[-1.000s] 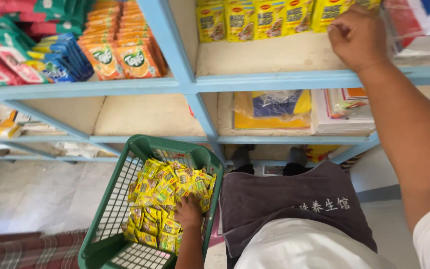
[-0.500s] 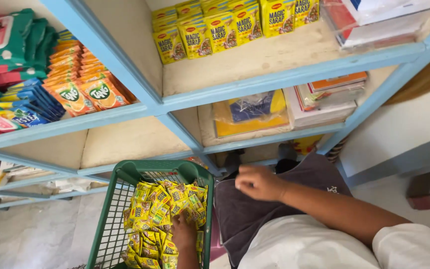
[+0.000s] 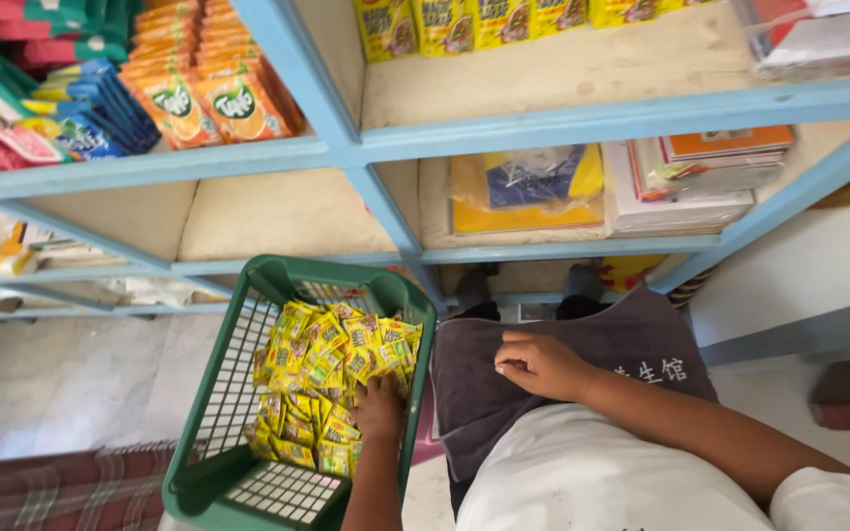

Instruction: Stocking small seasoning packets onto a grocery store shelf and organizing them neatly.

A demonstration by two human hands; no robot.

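Left hand is down in the green plastic slotted basket, fingers resting on the heap of small yellow sachets inside. Right hand is loosely curled, empty, lying on the dark grey apron over the lap, just right of the basket. Ahead: light blue painted shelf unit. Orange drink-mix packets upper left, yellow sachet row top, flat yellow-and-blue plastic bag on the middle shelf.

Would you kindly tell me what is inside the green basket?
The green basket holds a heap of small yellow sachets, with the left hand resting among them. Bare mesh floor shows at the near end; whatever lies under the heap is covered.
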